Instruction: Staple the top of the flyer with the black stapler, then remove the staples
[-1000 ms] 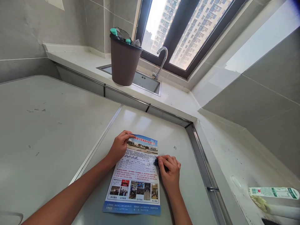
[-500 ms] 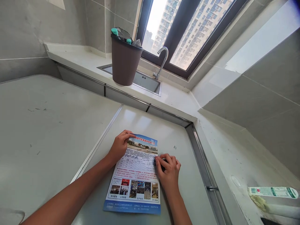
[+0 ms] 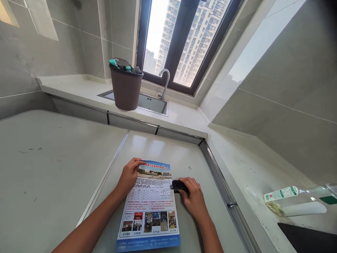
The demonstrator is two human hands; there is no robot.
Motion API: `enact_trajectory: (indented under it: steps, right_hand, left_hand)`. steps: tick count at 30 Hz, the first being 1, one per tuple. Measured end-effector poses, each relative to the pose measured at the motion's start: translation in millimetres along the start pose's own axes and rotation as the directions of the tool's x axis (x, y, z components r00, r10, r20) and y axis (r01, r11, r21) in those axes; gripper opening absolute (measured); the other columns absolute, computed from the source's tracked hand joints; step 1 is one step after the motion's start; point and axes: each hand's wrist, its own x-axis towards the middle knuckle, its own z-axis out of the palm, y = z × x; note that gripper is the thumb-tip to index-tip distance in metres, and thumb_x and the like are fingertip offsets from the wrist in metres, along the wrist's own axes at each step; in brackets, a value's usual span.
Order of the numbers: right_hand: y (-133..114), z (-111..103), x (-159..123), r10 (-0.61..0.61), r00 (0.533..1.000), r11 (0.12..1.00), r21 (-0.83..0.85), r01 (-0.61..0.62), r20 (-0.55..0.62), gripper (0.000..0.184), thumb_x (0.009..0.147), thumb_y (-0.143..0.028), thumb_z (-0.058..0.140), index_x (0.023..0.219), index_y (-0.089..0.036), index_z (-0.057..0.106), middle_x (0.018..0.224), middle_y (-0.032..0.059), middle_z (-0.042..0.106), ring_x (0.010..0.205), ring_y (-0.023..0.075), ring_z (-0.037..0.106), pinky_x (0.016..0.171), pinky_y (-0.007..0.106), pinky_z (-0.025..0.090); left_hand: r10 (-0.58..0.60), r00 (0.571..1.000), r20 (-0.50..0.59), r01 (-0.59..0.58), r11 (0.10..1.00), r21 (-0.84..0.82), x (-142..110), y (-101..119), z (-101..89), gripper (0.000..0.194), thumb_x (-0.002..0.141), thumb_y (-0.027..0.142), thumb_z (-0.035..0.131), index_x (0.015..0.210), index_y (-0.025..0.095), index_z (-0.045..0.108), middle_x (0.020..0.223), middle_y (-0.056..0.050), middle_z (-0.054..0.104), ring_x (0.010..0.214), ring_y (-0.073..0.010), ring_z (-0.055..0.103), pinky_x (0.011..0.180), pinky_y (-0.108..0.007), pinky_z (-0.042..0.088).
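A printed flyer (image 3: 150,203) with photos, a table and a blue bottom band lies on the pale table. My left hand (image 3: 131,174) grips its upper left edge, the fingers over the top corner and the thumb hidden. My right hand (image 3: 193,196) is closed around a black stapler (image 3: 180,186). The stapler's metal front end meets the flyer's right edge, just below the building photo. Rows of small staple-like marks show on the paper beside it.
A brown bin (image 3: 126,88) with bottles stands on the far counter by a sink (image 3: 152,103) and tap (image 3: 165,82). A clear plastic bottle (image 3: 302,200) lies on the right ledge. A metal rail (image 3: 217,165) borders the table (image 3: 65,151).
My right hand has shifted slightly right and turned, so more of the stapler shows at the flyer's edge. My left hand keeps its hold. The camera view has tilted up.
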Motion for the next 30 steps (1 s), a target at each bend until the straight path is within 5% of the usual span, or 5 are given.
enact_trajectory:
  steps: [7, 11, 16, 21, 30]
  right_hand:
    - [22.3, 16.4, 0.0, 0.182, 0.925, 0.969, -0.099, -0.227, -0.332, 0.033, 0.089, -0.019, 0.050, 0.119, -0.020, 0.065, 0.113, 0.0110, 0.071, 0.103, 0.0315, 0.059, 0.082, 0.041, 0.043]
    - [6.9, 11.5, 0.5, 0.171, 0.867, 0.958, -0.125, -0.257, -0.468, 0.035, 0.094, -0.022, 0.046, 0.125, -0.017, 0.062, 0.116, 0.0146, 0.069, 0.105, 0.0344, 0.056, 0.085, 0.045, 0.041]
    - [-66.6, 27.4, 2.1, 0.143, 0.932, 0.989, 0.014, -0.147, -0.332, 0.038, 0.087, -0.012, 0.049, 0.121, -0.023, 0.063, 0.111, 0.0103, 0.070, 0.103, 0.0314, 0.058, 0.087, 0.042, 0.044]
    - [-134.8, 68.5, 4.1, 0.139, 0.955, 0.989, 0.077, -0.123, -0.261, 0.048, 0.075, 0.000, 0.049, 0.114, -0.024, 0.063, 0.109, 0.0085, 0.070, 0.101, 0.0303, 0.060, 0.085, 0.041, 0.043]
    - [-113.0, 68.6, -8.2, 0.124, 0.964, 0.991, -0.022, -0.133, -0.237, 0.051, 0.073, 0.001, 0.051, 0.115, -0.024, 0.065, 0.109, 0.0091, 0.071, 0.102, 0.0310, 0.063, 0.084, 0.041, 0.045]
  left_hand:
    - [-0.006, 1.000, 0.023, 0.006, 1.000, 0.025, 0.2, -3.8, 2.5, 0.036, 0.096, 0.019, 0.041, 0.102, 0.023, 0.076, 0.114, -0.008, 0.069, 0.110, -0.0233, 0.065, 0.101, -0.043, 0.052]
    - [-0.021, 0.998, 0.053, 0.018, 0.999, 0.048, -0.5, -3.6, 3.6, 0.037, 0.096, 0.018, 0.039, 0.099, 0.023, 0.076, 0.123, -0.009, 0.065, 0.118, -0.0255, 0.062, 0.104, -0.047, 0.050]
    - [-0.063, 0.997, -0.052, 0.066, 0.996, 0.056, -1.2, -0.5, -0.2, 0.032, 0.092, 0.016, 0.043, 0.101, 0.023, 0.072, 0.137, -0.009, 0.055, 0.125, -0.0276, 0.057, 0.099, -0.043, 0.053]
    - [-0.099, 0.947, -0.305, 0.118, 0.992, 0.042, -0.5, -1.9, -10.3, 0.030, 0.079, 0.008, 0.041, 0.091, 0.022, 0.065, 0.108, -0.008, 0.058, 0.110, -0.0266, 0.059, 0.097, -0.042, 0.050]
    - [-0.164, 0.933, -0.320, 0.177, 0.984, 0.010, 0.8, -15.1, -10.7, 0.023, 0.081, 0.013, 0.045, 0.092, 0.022, 0.063, 0.102, -0.007, 0.054, 0.095, -0.0252, 0.060, 0.083, -0.038, 0.050]
